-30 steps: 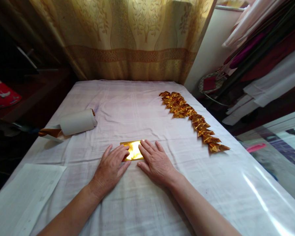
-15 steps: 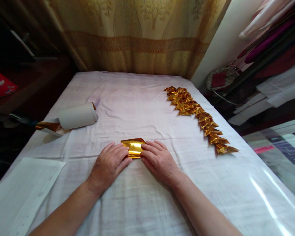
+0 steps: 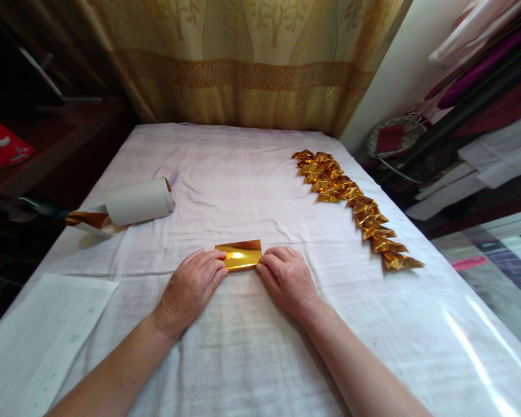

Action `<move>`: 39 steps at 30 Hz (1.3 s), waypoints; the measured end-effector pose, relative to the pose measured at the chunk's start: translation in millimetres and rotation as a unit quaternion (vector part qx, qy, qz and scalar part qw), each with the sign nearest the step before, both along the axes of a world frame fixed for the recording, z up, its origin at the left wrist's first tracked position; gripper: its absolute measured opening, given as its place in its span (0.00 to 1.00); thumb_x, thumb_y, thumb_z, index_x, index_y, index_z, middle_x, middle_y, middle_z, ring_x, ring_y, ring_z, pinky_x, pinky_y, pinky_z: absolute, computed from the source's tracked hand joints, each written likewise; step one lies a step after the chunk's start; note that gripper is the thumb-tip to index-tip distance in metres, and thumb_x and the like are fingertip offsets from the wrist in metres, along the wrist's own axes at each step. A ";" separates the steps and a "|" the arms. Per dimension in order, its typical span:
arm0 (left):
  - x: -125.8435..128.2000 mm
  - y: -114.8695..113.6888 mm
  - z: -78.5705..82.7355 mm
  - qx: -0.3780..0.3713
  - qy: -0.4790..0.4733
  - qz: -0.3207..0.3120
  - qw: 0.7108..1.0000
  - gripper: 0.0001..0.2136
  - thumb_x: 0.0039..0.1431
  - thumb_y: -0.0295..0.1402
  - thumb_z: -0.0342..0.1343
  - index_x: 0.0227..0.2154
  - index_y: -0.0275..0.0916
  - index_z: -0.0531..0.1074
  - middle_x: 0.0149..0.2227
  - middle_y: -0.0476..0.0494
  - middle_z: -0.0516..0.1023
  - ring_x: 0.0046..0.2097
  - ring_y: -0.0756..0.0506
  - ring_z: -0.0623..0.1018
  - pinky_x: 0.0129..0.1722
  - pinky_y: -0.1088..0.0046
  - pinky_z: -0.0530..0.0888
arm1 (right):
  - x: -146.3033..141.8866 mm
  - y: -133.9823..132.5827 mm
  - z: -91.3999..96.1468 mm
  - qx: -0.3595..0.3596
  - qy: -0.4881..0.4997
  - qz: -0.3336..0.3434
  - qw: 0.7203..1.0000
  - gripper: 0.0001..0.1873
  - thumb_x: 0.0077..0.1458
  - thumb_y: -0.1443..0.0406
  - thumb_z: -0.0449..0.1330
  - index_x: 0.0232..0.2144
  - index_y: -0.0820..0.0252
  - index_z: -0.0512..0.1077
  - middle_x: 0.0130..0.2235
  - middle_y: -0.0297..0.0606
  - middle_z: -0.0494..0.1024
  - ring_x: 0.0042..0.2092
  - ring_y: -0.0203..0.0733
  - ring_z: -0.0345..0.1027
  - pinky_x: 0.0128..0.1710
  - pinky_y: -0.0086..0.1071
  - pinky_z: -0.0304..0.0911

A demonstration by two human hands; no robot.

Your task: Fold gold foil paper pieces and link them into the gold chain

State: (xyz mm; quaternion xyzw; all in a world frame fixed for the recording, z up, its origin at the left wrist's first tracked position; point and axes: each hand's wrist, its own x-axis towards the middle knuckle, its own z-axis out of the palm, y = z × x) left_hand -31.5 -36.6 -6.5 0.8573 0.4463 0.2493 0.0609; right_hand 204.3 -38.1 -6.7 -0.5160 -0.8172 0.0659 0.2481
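Observation:
A small folded sheet of gold foil paper point(image 3: 243, 255) lies on the white cloth between my hands, shiny and roughly rectangular. My left hand point(image 3: 195, 284) is closed at its left end, fingertips over the foil and thumb at the near edge. At the near right corner, my right hand point(image 3: 289, 278) pinches the foil between thumb and fingers. The undersides of the fingers are hidden. To the right, several folded gold foil pieces point(image 3: 364, 214) sit nested in a long slanting row.
A white-backed roll point(image 3: 136, 201) with gold foil inside rests at the left, near a loose gold strip point(image 3: 87, 219). White paper sheets point(image 3: 47, 341) lie at the near left. A curtain point(image 3: 243, 75) hangs beyond the cloth-covered surface point(image 3: 226, 162); clothes point(image 3: 495, 145) hang at right.
The foil paper now lies flatter, with a straight crease along its near edge. My right hand has shifted slightly right, to the foil's corner. The view has moved a little.

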 end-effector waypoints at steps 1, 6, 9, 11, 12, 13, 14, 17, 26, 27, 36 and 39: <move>-0.3 0.5 0.4 -0.007 -0.005 0.006 1.000 0.12 0.70 0.36 0.46 0.35 0.40 0.74 0.47 0.42 0.81 0.50 0.44 0.78 0.56 0.59 0.72 | 0.0 0.5 0.1 -0.013 0.011 -0.006 1.000 0.09 0.64 0.63 0.57 0.32 0.57 0.75 0.37 0.39 0.78 0.40 0.44 0.69 0.43 0.36 0.60; -0.8 3.5 0.8 -0.017 -0.033 0.052 0.998 0.14 0.68 0.38 0.47 0.29 0.40 0.72 0.49 0.39 0.78 0.52 0.41 0.76 0.53 0.60 0.74 | -1.7 3.1 0.1 -0.047 0.051 -0.029 0.997 0.10 0.63 0.63 0.56 0.31 0.57 0.75 0.35 0.39 0.77 0.39 0.43 0.69 0.41 0.36 0.60; -1.0 4.7 -1.5 -0.015 -0.038 0.063 0.997 0.14 0.68 0.38 0.48 0.28 0.40 0.71 0.48 0.39 0.78 0.50 0.41 0.77 0.52 0.60 0.74 | -3.1 4.4 -1.2 -0.048 0.062 -0.039 0.996 0.10 0.62 0.64 0.55 0.30 0.57 0.74 0.35 0.39 0.77 0.40 0.43 0.69 0.41 0.36 0.60; -0.9 5.2 -3.1 -0.015 -0.040 0.073 0.996 0.14 0.68 0.38 0.48 0.28 0.40 0.71 0.47 0.39 0.77 0.50 0.41 0.76 0.52 0.60 0.74 | -4.1 5.0 -2.4 -0.049 0.063 -0.049 0.996 0.10 0.62 0.63 0.55 0.30 0.57 0.74 0.35 0.39 0.76 0.39 0.43 0.69 0.41 0.36 0.59; -0.8 5.3 -3.7 -0.015 -0.042 0.078 0.996 0.14 0.68 0.38 0.49 0.27 0.40 0.71 0.47 0.39 0.77 0.50 0.41 0.76 0.52 0.60 0.74 | -4.7 5.3 -2.9 -0.050 0.062 -0.054 0.995 0.10 0.62 0.63 0.55 0.29 0.57 0.73 0.35 0.39 0.76 0.39 0.43 0.69 0.41 0.36 0.59; -0.7 5.4 -4.1 -0.015 -0.043 0.082 0.996 0.14 0.68 0.38 0.49 0.27 0.40 0.71 0.47 0.39 0.77 0.51 0.40 0.76 0.52 0.59 0.74 | -5.3 5.5 -3.2 -0.049 0.061 -0.061 0.995 0.11 0.62 0.63 0.56 0.29 0.57 0.73 0.35 0.39 0.76 0.39 0.43 0.69 0.41 0.36 0.59; -0.4 5.4 -4.3 -0.015 -0.044 0.084 0.995 0.14 0.67 0.38 0.49 0.27 0.40 0.71 0.47 0.38 0.77 0.51 0.40 0.76 0.52 0.59 0.74 | -5.9 5.6 -3.5 -0.047 0.058 -0.067 0.995 0.11 0.62 0.63 0.56 0.28 0.57 0.73 0.34 0.39 0.76 0.38 0.43 0.68 0.40 0.36 0.59; 0.3 5.7 -4.4 -0.016 -0.046 0.094 0.994 0.14 0.67 0.38 0.50 0.26 0.40 0.71 0.47 0.38 0.77 0.51 0.40 0.76 0.52 0.58 0.73 | -7.6 5.6 -3.4 -0.042 0.048 -0.083 0.995 0.11 0.62 0.62 0.57 0.27 0.57 0.72 0.34 0.38 0.75 0.38 0.43 0.68 0.39 0.36 0.57; 1.5 8.0 -4.3 -0.027 -0.047 0.112 0.992 0.14 0.65 0.37 0.52 0.24 0.40 0.71 0.46 0.38 0.77 0.52 0.38 0.74 0.54 0.55 0.72 | -9.7 4.3 -4.1 -0.040 0.043 -0.103 0.993 0.10 0.61 0.62 0.58 0.27 0.56 0.70 0.35 0.37 0.75 0.38 0.43 0.68 0.39 0.36 0.56; 1.9 8.0 -4.1 -0.028 -0.049 0.114 0.992 0.13 0.64 0.37 0.53 0.24 0.40 0.70 0.46 0.39 0.77 0.52 0.38 0.74 0.53 0.55 0.72 | -9.9 4.3 -4.1 -0.040 0.041 -0.104 0.993 0.10 0.61 0.62 0.58 0.27 0.56 0.70 0.34 0.37 0.75 0.38 0.43 0.68 0.39 0.36 0.56; 3.8 8.3 -2.7 -0.033 -0.051 0.120 0.991 0.13 0.63 0.36 0.53 0.23 0.40 0.70 0.45 0.39 0.77 0.51 0.38 0.74 0.53 0.55 0.72 | -12.1 4.8 -2.4 -0.042 0.027 -0.114 0.992 0.09 0.61 0.63 0.58 0.27 0.56 0.70 0.34 0.37 0.74 0.38 0.44 0.67 0.38 0.37 0.55; 4.2 8.3 -2.3 -0.032 -0.046 0.120 0.991 0.13 0.63 0.36 0.53 0.23 0.40 0.70 0.45 0.38 0.77 0.51 0.38 0.75 0.52 0.55 0.72 | -13.0 4.7 -2.1 -0.043 0.022 -0.119 0.992 0.10 0.61 0.63 0.58 0.27 0.56 0.70 0.34 0.37 0.74 0.38 0.44 0.67 0.38 0.36 0.55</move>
